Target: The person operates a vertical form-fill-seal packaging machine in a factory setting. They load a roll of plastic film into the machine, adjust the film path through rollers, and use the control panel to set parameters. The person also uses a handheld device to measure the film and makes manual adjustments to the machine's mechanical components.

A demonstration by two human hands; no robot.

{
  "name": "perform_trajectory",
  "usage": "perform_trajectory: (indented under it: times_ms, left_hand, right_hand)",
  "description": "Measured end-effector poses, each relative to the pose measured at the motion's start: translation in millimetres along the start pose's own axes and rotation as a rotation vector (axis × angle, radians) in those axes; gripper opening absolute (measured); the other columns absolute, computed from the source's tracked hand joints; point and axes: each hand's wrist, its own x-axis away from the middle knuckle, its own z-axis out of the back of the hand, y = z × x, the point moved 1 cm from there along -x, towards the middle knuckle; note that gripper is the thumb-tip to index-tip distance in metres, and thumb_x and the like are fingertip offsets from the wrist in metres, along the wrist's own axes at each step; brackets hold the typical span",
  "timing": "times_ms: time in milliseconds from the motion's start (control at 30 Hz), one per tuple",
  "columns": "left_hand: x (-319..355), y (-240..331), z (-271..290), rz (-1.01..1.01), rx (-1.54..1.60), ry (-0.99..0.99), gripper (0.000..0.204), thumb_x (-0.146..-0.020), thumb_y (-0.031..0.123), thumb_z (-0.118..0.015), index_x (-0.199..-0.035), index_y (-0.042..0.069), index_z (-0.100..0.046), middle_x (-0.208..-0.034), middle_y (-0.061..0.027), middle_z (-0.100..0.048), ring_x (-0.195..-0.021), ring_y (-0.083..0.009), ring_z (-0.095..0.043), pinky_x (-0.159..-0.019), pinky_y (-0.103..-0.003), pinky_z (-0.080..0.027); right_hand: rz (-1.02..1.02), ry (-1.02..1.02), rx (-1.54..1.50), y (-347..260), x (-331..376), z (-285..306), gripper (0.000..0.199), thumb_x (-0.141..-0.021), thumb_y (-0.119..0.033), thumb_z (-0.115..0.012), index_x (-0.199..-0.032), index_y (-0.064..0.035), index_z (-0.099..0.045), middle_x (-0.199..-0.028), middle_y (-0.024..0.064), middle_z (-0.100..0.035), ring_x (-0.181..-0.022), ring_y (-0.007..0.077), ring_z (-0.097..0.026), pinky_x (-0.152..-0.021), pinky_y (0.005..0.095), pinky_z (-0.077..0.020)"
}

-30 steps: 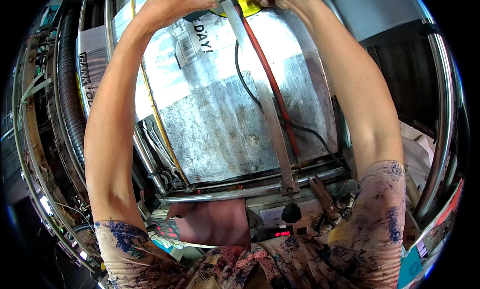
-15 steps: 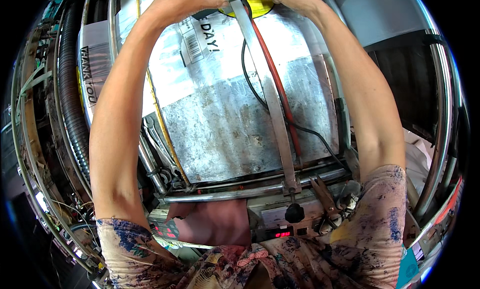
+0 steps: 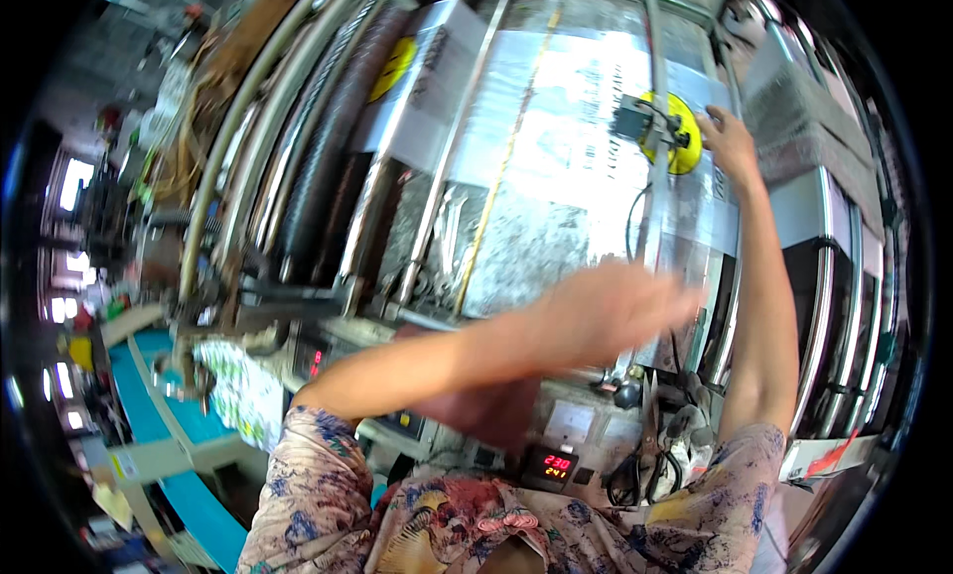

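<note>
Across the metal plate (image 3: 531,232) of a machine lies white plastic film (image 3: 571,88) printed with black lettering and a yellow disc (image 3: 687,157). Over the film runs a metal bar (image 3: 656,53), carrying a small grey box (image 3: 630,120) beside the disc. My right hand (image 3: 733,145) reaches far forward to the disc's right edge, fingers stretched out and nothing visible in them. Smeared by motion, my left hand (image 3: 625,311) passes above the plate's near part and the lower bar. Its fingers cannot be made out.
Wrenches (image 3: 452,222) lie left of the plate. Near my body are scissors (image 3: 650,425), a red-digit display (image 3: 548,465) and a reddish-brown cloth (image 3: 481,415). A ribbed black roller (image 3: 323,167) and metal rods flank the left; more metal rods (image 3: 819,291) stand right.
My left hand has left the yellow disc and swung back toward me and to the right. My right hand stays by the disc. The view has turned, showing more of the left side.
</note>
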Motion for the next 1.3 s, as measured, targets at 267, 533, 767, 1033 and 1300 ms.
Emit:
perform_trajectory:
  times_ms: [267, 533, 767, 1033, 1300]
  left_hand:
    - [308.0, 158.5, 61.7, 0.556, -0.262, 0.061, 0.043, -0.076, 0.011, -0.068, -0.119, 0.009, -0.060, -0.076, -0.0017, -0.057, -0.064, -0.0193, -0.058, -0.055, -0.033, -0.046]
    - [430.1, 207.9, 94.5, 1.081, -0.417, -0.062, 0.064, -0.076, 0.018, -0.074, -0.134, 0.012, -0.050, -0.090, -0.0064, -0.052, -0.084, -0.0240, -0.055, -0.071, -0.037, -0.046]
    - [425.0, 180.2, 78.8, 0.829, -0.345, -0.179, 0.067, -0.077, 0.016, -0.072, -0.138, 0.011, -0.047, -0.093, -0.0045, -0.052, -0.086, -0.0231, -0.053, -0.074, -0.035, -0.044]
    - [427.5, 152.9, 56.0, 0.792, -0.369, -0.286, 0.056, -0.083, 0.009, -0.056, -0.138, 0.006, -0.047, -0.085, -0.0082, -0.056, -0.079, -0.0261, -0.057, -0.067, -0.039, -0.047]
    - [424.6, 150.1, 55.8, 0.726, -0.459, -0.343, 0.068, -0.079, 0.018, -0.064, -0.142, 0.006, -0.043, -0.083, -0.0060, -0.055, -0.073, -0.0237, -0.058, -0.063, -0.038, -0.047]
  right_hand:
    - [0.341, -0.137, 0.158, -151.6, 135.5, 114.9, 0.045, -0.097, -0.038, -0.053, -0.132, -0.0104, -0.058, -0.121, 0.0044, -0.063, -0.099, 0.0157, -0.062, -0.075, 0.0274, -0.0449]
    - [0.051, 0.066, 0.180, -102.5, 302.0, 212.9, 0.034, -0.100, -0.029, -0.054, -0.118, -0.0034, -0.067, -0.074, -0.0033, -0.055, -0.060, 0.0039, -0.038, -0.053, 0.0219, -0.0290]
    - [-0.090, 0.260, 0.276, 32.1, 366.6, 245.9, 0.036, -0.099, -0.031, -0.055, -0.110, -0.0006, -0.070, -0.073, -0.0032, -0.055, -0.064, 0.0048, -0.042, -0.054, 0.0242, -0.0306]
    - [-0.008, 0.518, 0.262, 7.6, 372.8, 214.0, 0.039, -0.098, -0.035, -0.054, -0.109, -0.0010, -0.069, -0.082, 0.0010, -0.063, -0.068, 0.0105, -0.047, -0.062, 0.0266, -0.0392]
    - [-0.215, 0.799, 0.408, 1.7, 354.9, 196.4, 0.045, -0.096, -0.041, -0.050, -0.109, -0.0030, -0.069, -0.099, 0.0150, -0.071, -0.091, 0.0301, -0.066, -0.079, 0.0399, -0.0478]
